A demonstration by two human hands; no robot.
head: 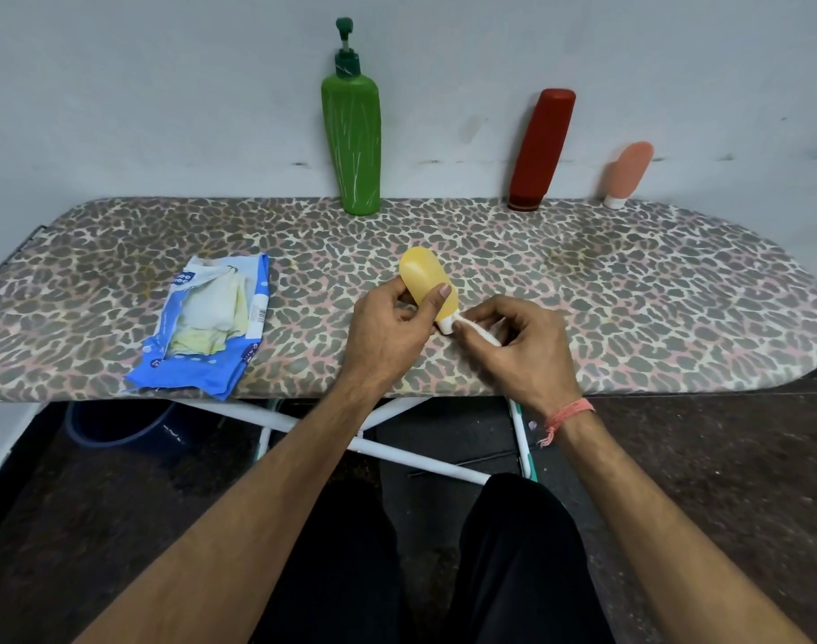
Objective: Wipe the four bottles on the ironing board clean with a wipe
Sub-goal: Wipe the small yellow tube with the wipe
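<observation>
Nearest the viewer, at 6 o'clock, two forearms reach over the front edge of the ironing board [118, 253]. The left hand [388, 327] has its grip closed around the yellow bottle [425, 281], thumb on the front face, cap end pointing toward 5 o'clock and just above the board. The right hand [522, 346], at 3 o'clock from the bottle, pinches a folded white wipe [478, 330] against the white cap [446, 325]. To do this step well, the left hand would hold the bottle steady and turn it slowly while the wipe circles the cap and neck, then passes along the body. At 9 o'clock lies the opened blue wipe packet [211, 327]. Farthest, against the wall: the green pump bottle [353, 141] at 12 o'clock, the red bottle [539, 151] and the small pink bottle [627, 174] toward 2 o'clock, both inverted on their caps and leaning.
</observation>
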